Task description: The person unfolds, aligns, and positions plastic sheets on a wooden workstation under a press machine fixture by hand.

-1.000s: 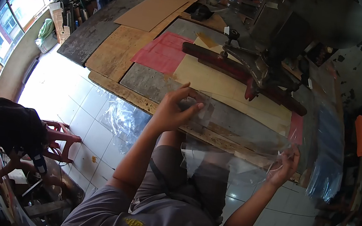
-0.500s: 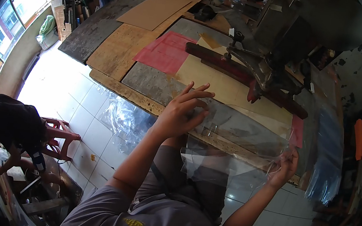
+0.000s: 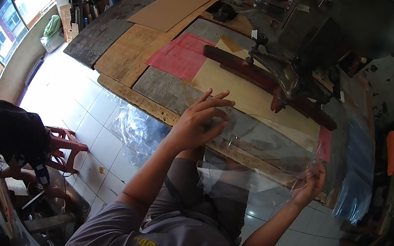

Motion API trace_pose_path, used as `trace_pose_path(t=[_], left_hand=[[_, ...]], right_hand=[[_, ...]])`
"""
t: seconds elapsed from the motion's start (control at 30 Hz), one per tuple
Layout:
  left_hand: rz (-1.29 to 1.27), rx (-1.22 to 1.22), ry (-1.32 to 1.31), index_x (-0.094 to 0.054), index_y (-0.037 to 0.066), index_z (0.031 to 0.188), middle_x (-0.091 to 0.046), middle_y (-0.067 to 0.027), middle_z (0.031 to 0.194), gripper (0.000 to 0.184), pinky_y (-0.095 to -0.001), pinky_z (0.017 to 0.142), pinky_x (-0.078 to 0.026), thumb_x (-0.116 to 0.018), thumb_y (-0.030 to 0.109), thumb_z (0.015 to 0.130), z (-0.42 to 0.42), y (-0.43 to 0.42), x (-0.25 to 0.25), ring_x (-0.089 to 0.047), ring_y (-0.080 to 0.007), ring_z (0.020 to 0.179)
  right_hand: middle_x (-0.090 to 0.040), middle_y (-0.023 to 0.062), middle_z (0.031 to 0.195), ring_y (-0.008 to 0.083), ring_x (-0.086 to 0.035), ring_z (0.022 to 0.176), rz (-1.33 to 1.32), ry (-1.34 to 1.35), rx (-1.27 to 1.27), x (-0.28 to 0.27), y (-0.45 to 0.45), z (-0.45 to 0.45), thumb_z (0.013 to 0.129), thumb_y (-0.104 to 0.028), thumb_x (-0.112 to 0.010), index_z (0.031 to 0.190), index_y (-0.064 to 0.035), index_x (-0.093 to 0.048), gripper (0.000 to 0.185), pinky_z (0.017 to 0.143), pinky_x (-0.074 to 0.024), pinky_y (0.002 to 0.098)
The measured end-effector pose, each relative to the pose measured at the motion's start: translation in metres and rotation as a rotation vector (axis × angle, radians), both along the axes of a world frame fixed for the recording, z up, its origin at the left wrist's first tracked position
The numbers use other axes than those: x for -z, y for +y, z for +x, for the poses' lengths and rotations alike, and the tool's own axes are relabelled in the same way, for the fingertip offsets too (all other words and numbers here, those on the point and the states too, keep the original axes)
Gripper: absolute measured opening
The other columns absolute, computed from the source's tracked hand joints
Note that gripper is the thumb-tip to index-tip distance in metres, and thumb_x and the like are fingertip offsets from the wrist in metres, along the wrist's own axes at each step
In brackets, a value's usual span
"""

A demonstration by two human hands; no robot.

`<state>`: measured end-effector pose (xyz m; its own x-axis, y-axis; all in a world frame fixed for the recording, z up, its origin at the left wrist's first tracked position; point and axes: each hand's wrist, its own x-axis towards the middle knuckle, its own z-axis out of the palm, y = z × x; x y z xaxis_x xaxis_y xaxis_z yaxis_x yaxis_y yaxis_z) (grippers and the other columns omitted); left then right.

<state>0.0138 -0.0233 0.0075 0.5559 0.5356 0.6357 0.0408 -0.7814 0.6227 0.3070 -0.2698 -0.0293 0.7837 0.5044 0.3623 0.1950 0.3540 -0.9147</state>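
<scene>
A clear plastic sheet [image 3: 272,152] stretches between my hands over the front edge of the work table, its lower part hanging above my lap. My right hand [image 3: 310,183] has its fingers closed on the sheet's right side. At the left end, my left hand [image 3: 201,123] pinches the sheet between thumb and forefinger, the other fingers raised; the exact pinch point is hard to see. Under the sheet lies a grey plate [image 3: 162,87]. Beyond it are a pale yellow sheet [image 3: 250,92] and a pink-red sheet [image 3: 181,54], beneath a dark red press bar [image 3: 261,81].
Clear plastic sheets [image 3: 355,177] are stacked at the table's right end. Brown cardboard [image 3: 169,10] lies at the back left. Crumpled plastic [image 3: 137,128] is on the tiled floor. On the left, a person [image 3: 16,133] works near a red stool [image 3: 66,148].
My hands and the plastic sheet stay almost still. At the left, the person's arm and head have shifted slightly.
</scene>
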Motion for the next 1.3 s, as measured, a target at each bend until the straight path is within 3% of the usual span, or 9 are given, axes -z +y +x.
trace_pose_path(t=[0.2,0.93,1.3], left_hand=[[0.012,0.001,-0.002,-0.067,0.007,0.092,-0.07,-0.0096,0.13,0.011,-0.057,0.121,-0.032,-0.075,0.004,0.085,-0.0001,0.0,-0.0002,-0.053,-0.0335,0.14],[-0.002,0.016,-0.007,-0.068,0.006,0.093,-0.069,-0.0113,0.13,0.011,-0.0557,0.12,-0.034,-0.075,0.004,0.085,-0.0002,-0.0007,-0.0016,-0.053,-0.0349,0.14],[-0.08,0.007,-0.064,-0.069,0.005,0.091,-0.063,-0.0162,0.14,0.01,-0.0504,0.109,-0.048,-0.076,0.003,0.084,0.0001,-0.0035,-0.0019,-0.053,-0.0382,0.139]], right_hand=[[-0.054,0.0003,0.091,0.0064,-0.051,0.077,0.033,0.019,-0.038,-0.0046,0.0011,-0.0033,0.088,-0.007,-0.065,0.13,0.0092,-0.058,0.046,0.067,-0.0411,0.0198],[-0.052,-0.0005,0.087,0.0065,-0.05,0.075,0.029,0.0,-0.032,-0.0047,0.0012,-0.0032,0.088,-0.008,-0.065,0.129,0.009,-0.058,0.045,0.067,-0.0413,0.0206],[-0.051,-0.001,0.087,0.0065,-0.051,0.075,0.013,0.01,-0.02,-0.008,0.0021,-0.0055,0.087,-0.007,-0.067,0.129,0.0081,-0.058,0.046,0.065,-0.0418,0.0209]])
